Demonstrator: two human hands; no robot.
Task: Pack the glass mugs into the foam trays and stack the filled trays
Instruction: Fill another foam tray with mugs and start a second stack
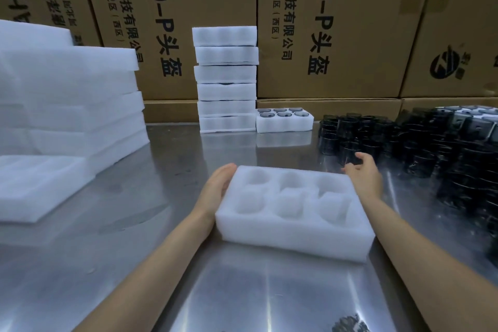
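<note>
A: Status of the empty foam tray (293, 213)?

B: Flat on the steel table (167, 264), six pockets unfilled. Its left edge is pressed by the left hand (218, 188), fingers straight. Beyond its right far corner the right hand (363, 174) is held with fingers loosely spread, nothing gripped.

A: Mugs?

B: The dark glass mugs (420, 148) are massed right of the tray. Behind it, a filled tray (284, 121) sits beside the stack of closed trays (226, 79).

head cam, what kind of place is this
Most likely a packing station in a warehouse or small factory. Printed cardboard cartons are stacked along the back, a tall stack of foam trays stands on a steel table, and dark glass mugs wait in bulk.
</note>
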